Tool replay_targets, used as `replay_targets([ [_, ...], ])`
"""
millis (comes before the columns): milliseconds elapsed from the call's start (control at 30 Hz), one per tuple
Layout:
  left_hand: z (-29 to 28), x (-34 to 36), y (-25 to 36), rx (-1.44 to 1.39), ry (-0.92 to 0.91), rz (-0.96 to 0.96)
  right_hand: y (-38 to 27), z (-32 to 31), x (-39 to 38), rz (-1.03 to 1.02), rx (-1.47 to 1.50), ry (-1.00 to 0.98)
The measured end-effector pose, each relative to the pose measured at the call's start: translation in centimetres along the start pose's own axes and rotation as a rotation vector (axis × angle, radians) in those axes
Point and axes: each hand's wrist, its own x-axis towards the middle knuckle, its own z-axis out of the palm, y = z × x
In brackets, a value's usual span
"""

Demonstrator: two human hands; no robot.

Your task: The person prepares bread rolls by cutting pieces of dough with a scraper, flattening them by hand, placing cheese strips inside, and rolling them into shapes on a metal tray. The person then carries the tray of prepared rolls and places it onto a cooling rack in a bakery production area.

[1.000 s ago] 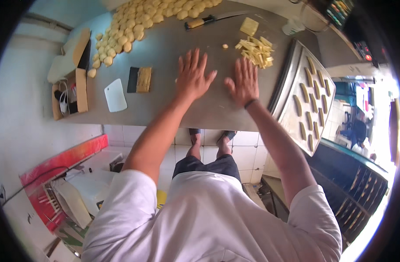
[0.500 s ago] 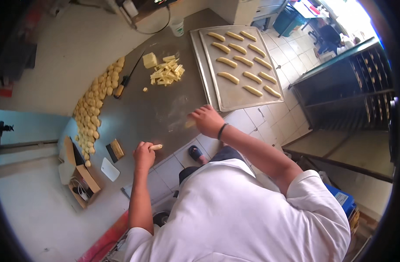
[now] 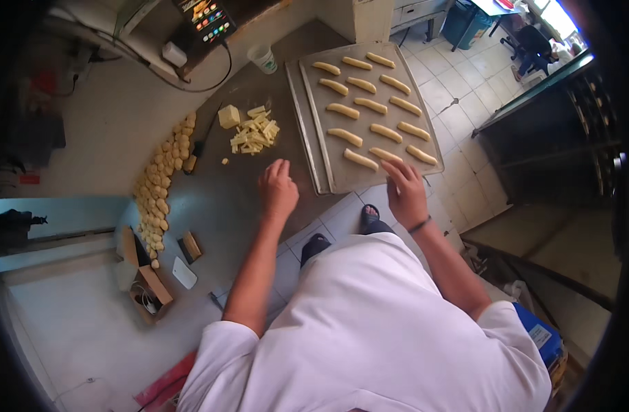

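My left hand (image 3: 278, 189) is over the worktable, left of the tray, fingers curled; anything inside them is hidden. My right hand (image 3: 405, 189) is at the tray’s front edge, fingertips bent and slightly apart by a shaped dough piece (image 3: 383, 154); I see nothing held in it. The metal baking tray (image 3: 309, 123) carries several dough logs in rows. Cut pale yellow sticks (image 3: 256, 137) lie beyond my left hand beside a pale yellow block (image 3: 229, 117).
Several dough balls (image 3: 156, 192) line the table’s left. A knife (image 3: 194, 154), white scraper (image 3: 185, 273), cardboard box (image 3: 152, 292) and cup (image 3: 263, 58) rest on the table (image 3: 232, 220). A dark rack (image 3: 548, 144) stands right; a seated person (image 3: 527, 62) is farther back.
The view has swung toward the tray. The dough log in my left hand has left it, and another log lies at the tray’s near-left corner. My right hand has moved to the tray.
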Motion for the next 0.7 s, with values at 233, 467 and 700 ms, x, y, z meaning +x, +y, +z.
replay_targets([
  [233,3.4,6.9,11.0,-0.34,-0.11,0.26,7.7,0.9,-4.9,0.779,0.717,-0.487],
  [467,4.1,8.6,10.6,-0.169,-0.411,0.249,8.3,1.8,-2.4,1.438,1.255,-0.183],
  [700,6.0,16.5,7.9,-0.382,-0.044,0.051,7.8,4.5,-2.7,1.505,1.333,0.027],
])
